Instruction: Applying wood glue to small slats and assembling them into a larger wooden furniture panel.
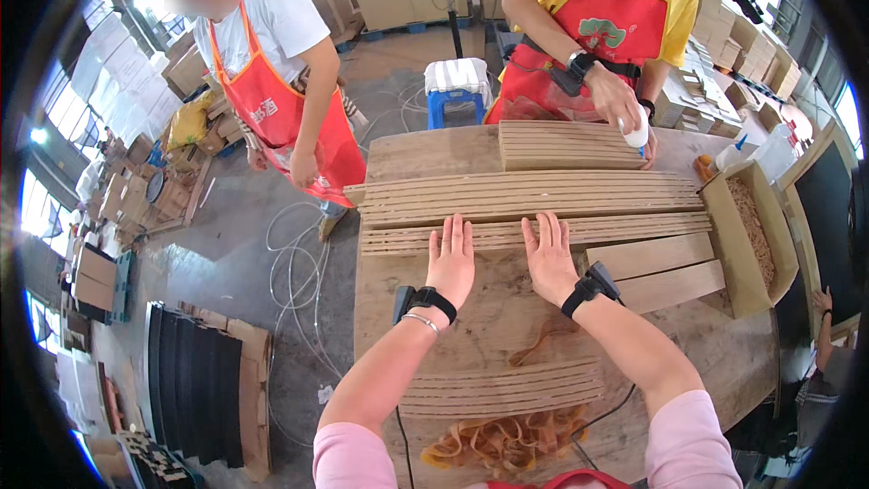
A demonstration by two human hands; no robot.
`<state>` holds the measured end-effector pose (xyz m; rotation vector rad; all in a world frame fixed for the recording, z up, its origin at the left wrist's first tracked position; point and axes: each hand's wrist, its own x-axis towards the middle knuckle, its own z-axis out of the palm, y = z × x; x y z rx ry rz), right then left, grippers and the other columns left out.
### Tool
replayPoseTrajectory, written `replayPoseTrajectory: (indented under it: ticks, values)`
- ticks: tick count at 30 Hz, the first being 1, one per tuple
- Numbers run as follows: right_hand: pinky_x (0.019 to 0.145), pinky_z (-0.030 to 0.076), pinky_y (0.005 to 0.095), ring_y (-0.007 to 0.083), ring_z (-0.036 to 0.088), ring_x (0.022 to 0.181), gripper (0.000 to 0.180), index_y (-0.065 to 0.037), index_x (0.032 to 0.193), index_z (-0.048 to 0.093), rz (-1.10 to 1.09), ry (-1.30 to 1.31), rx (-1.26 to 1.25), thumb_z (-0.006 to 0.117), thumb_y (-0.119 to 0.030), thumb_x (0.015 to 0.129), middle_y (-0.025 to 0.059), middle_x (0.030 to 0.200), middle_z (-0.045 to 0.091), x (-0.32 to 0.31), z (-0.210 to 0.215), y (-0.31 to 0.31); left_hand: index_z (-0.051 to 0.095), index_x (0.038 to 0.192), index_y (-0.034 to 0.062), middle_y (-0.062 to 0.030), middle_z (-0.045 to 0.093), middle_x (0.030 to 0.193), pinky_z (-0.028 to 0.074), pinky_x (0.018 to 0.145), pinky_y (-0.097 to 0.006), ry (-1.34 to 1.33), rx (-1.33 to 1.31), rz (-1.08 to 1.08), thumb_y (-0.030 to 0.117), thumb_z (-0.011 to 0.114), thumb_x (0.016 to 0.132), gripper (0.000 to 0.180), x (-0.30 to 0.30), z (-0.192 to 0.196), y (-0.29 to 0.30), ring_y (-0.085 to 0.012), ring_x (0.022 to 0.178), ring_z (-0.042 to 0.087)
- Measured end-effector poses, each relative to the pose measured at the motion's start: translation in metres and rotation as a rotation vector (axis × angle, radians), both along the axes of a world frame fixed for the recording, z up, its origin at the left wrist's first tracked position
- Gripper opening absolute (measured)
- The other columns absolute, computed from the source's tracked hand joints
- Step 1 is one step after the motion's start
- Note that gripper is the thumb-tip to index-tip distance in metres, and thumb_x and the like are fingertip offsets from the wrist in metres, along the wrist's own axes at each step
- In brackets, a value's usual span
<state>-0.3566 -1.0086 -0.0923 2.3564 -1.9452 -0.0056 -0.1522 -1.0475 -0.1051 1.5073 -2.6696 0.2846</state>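
Observation:
My left hand (450, 264) and my right hand (550, 261) lie flat, palms down, with fingers stretched out and pointing away from me. Both are open and hold nothing. Their fingertips rest on the near row of long beige strips (625, 228), packed edge to edge across the wooden table (453, 315). Right behind it is a wider, longer row of similar strips (534, 192). Two flat pale boards (650, 255) sit to the right of my right hand. Closer to my body, between my forearms, lies another group of strips (507, 388).
Across the table a person in a red apron holds a white squeeze bottle (636, 131) over a block of strips (566, 145). Another aproned person stands at the left. An open box (726, 249) with brown bits is at the right. Curled amber ribbons (511, 439) lie near me.

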Motion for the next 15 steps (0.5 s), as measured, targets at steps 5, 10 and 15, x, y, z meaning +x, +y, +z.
replayPoseTrajectory:
  ticks: [5,10,15]
  values:
    - [0.108,0.023,0.0596,0.0398,0.03,0.131,0.064,0.002,0.143,0.028,0.025,0.055,-0.099,0.052,-0.008,0.084,0.0253,0.135,0.035,-0.006,-0.004,-0.002,0.037,0.138,-0.0006,-0.0154,0.04,0.137,0.032,0.106,-0.047,-0.016,-0.157,0.01,0.012,0.05,0.088,0.053,0.001,0.003,-0.004,-0.0294,0.127,0.04]
    - [0.092,0.039,0.0453,0.0264,0.057,0.098,0.021,-0.007,0.105,0.055,-0.111,0.182,-0.083,0.055,-0.011,0.084,0.0096,0.099,0.057,-0.039,0.004,-0.023,0.055,0.103,0.0083,-0.0058,0.056,0.097,0.036,0.098,-0.044,0.073,-0.141,0.043,0.014,0.052,0.085,0.019,-0.003,-0.008,-0.027,-0.0226,0.099,0.053]
    - [0.088,0.042,0.0441,0.0253,0.058,0.097,0.024,-0.005,0.105,0.055,-0.111,0.2,-0.05,0.058,-0.01,0.082,0.0105,0.101,0.057,-0.065,-0.012,-0.026,0.051,0.105,0.006,-0.0093,0.056,0.104,0.036,0.096,-0.043,0.199,-0.127,-0.002,0.005,0.063,0.072,0.035,0.005,-0.017,-0.032,-0.0269,0.103,0.052]
